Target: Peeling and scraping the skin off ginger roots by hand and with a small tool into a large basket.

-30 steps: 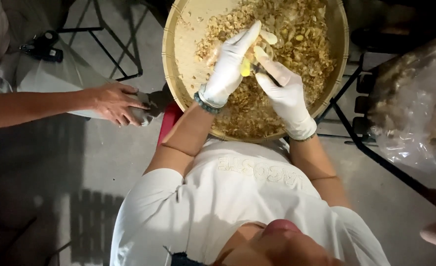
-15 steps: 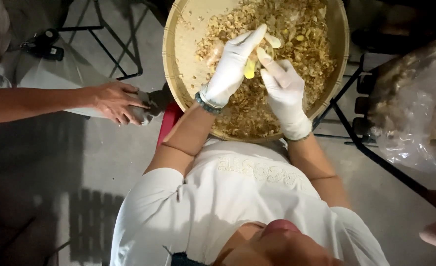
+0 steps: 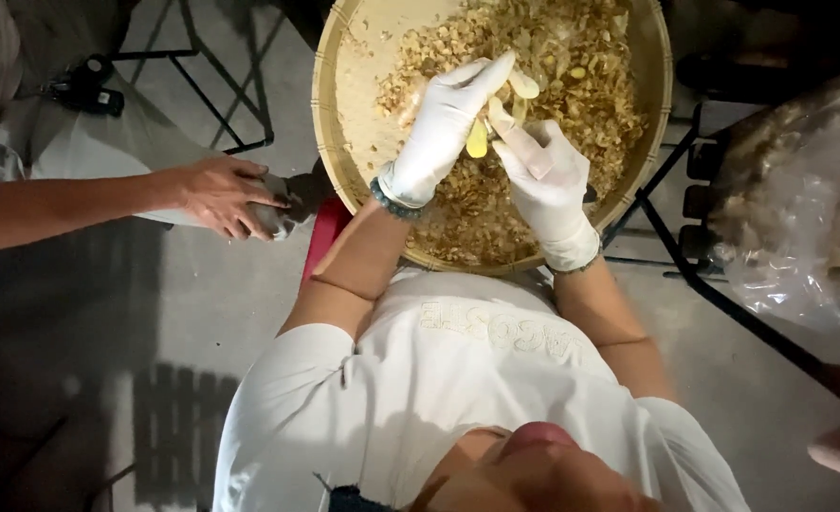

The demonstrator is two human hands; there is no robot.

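Observation:
Both my hands wear white gloves and work over a wide round woven tray [image 3: 330, 142] heaped with tan peelings and small pale pieces [image 3: 581, 85]. My left hand [image 3: 439, 123] has a bead bracelet at the wrist and grips a small yellow piece [image 3: 477, 142]. My right hand [image 3: 548, 180] meets it from the right, its fingertips pinched on the same piece beside a pale flake [image 3: 524, 85]. The two hands touch above the middle of the tray.
Another person's bare hand [image 3: 221, 194] reaches in from the left and rests on a dark grey object [image 3: 283, 216] by the tray's rim. A clear plastic bag [image 3: 799, 209] of tan material lies at right. A black metal frame [image 3: 704, 284] and a red seat [image 3: 320, 237] are under the tray.
My right hand has crept slightly up toward the left one, and the fingers have shifted on the yellow piece. The other person's hand has stayed put.

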